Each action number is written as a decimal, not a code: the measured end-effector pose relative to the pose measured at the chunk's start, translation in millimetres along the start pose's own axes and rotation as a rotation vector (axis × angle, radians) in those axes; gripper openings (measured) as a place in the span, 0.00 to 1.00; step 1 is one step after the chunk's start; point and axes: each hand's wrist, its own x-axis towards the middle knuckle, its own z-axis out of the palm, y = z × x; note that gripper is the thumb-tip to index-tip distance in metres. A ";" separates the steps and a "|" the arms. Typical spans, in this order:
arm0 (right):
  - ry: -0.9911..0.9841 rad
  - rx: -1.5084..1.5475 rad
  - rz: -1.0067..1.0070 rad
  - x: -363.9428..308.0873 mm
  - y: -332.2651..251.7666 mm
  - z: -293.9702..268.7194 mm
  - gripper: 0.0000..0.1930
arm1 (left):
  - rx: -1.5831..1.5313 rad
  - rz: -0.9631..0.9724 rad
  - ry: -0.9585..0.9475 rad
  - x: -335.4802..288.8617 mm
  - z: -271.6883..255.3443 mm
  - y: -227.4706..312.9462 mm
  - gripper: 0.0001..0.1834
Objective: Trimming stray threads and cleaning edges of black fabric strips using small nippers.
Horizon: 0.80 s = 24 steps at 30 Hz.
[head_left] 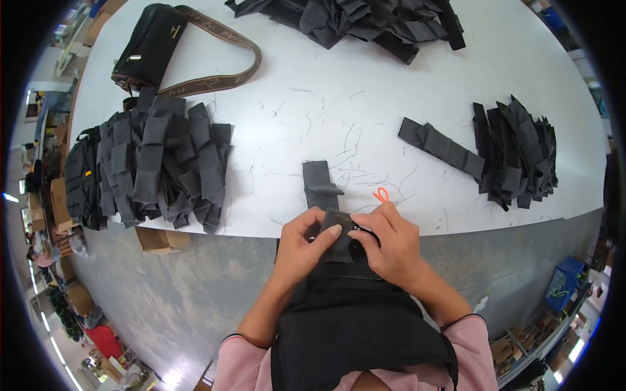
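Note:
Close to the table's near edge, a dark grey fabric strip (317,174) with folded, pocket-like sections hangs over toward my lap. My left hand (301,246) pinches its lower part between thumb and fingers. My right hand (393,244) is closed on a small dark tool (357,227) that looks like thread snips, its tip against the fabric. An orange loop (382,195) sticks out above that hand and seems to belong to the tool. My fingers cover most of the tool.
Piles of similar strips lie at the left (160,156), the right (521,153) and the far side (365,19) of the white table (293,130). Loose threads are scattered mid-table. A black bag (149,45) with a brown strap sits far left. Below stands a cardboard box (163,240).

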 end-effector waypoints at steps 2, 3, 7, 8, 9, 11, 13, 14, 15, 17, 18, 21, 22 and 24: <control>0.023 -0.061 -0.018 -0.7 -1.9 0.0 0.13 | 0.050 0.026 -0.020 -0.3 -2.3 -2.7 0.04; 0.024 -0.063 -0.019 -1.0 -1.7 0.1 0.13 | 0.050 0.027 -0.022 -0.5 -0.8 -1.9 0.04; 0.099 0.048 0.053 -5.2 1.3 -1.2 0.13 | -0.042 0.001 0.011 -1.9 2.3 -0.9 0.04; 0.141 0.126 0.103 -6.7 3.5 -3.8 0.13 | -0.069 -0.012 0.026 -2.0 2.3 -1.2 0.04; 0.140 0.126 0.102 -6.9 6.6 -7.4 0.13 | -0.070 -0.012 0.028 -1.5 2.1 -1.0 0.04; 0.045 0.047 -0.020 -5.5 10.8 -15.8 0.13 | -0.110 -0.040 -0.005 -1.7 -0.1 1.0 0.04; -0.040 0.039 -0.059 4.3 13.2 -25.8 0.13 | -0.076 -0.047 -0.037 -2.4 -2.4 2.6 0.04; -0.125 0.030 -0.101 9.5 15.0 -30.4 0.13 | -0.044 -0.050 -0.068 -2.7 -2.8 3.6 0.04; -0.125 0.030 -0.098 13.2 17.6 -33.5 0.13 | -0.044 -0.052 -0.069 -3.3 -2.7 4.9 0.04; -0.200 0.052 -0.187 19.6 22.1 -36.5 0.14 | -0.027 -0.088 -0.109 -4.7 -2.9 7.2 0.05; -0.201 0.054 -0.187 22.1 22.5 -37.3 0.14 | -0.027 -0.090 -0.107 -5.2 -3.1 7.5 0.05; -0.261 0.117 -0.211 24.5 22.9 -36.2 0.14 | -0.001 -0.101 -0.125 -5.6 -3.8 7.4 0.05; -0.256 0.139 -0.194 23.9 23.1 -34.6 0.14 | -0.001 -0.105 -0.133 -5.5 -3.3 7.8 0.05; -0.249 0.159 -0.173 21.2 23.1 -32.0 0.14 | -0.002 -0.111 -0.144 -5.6 -2.4 8.5 0.05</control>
